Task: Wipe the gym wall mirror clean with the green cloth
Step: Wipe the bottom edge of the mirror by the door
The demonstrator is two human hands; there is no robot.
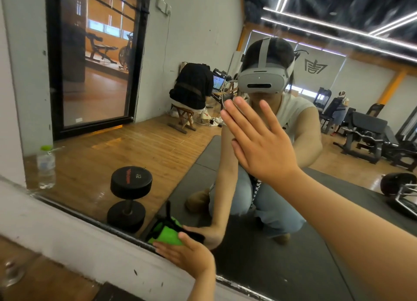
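**Pressing the green cloth to the mirror's lower edge**

We see our left hand [189,254] low in the view, fingers straight and laid against the green cloth [168,235], thumb raised beside it. The hand is open and pushes the bunched cloth onto the glass. The cloth sits at the very bottom of the gym wall mirror [198,52], just above the dark strip where the glass meets the white wall ledge [85,239]. A black strap or trim shows on the cloth's reflected side.

Our right hand [261,143] is higher and well apart from the cloth. It is open, with fingers straight and slightly spread and the palm toward the glass. Its fingertips meet their own reflection, so it seems to touch the mirror.

In the glass we see ourselves crouched on a dark mat [196,176]. To the left, on the wooden floor [140,147], a black dumbbell [129,199] stands on end and a clear bottle [46,167] with a green cap is reflected.
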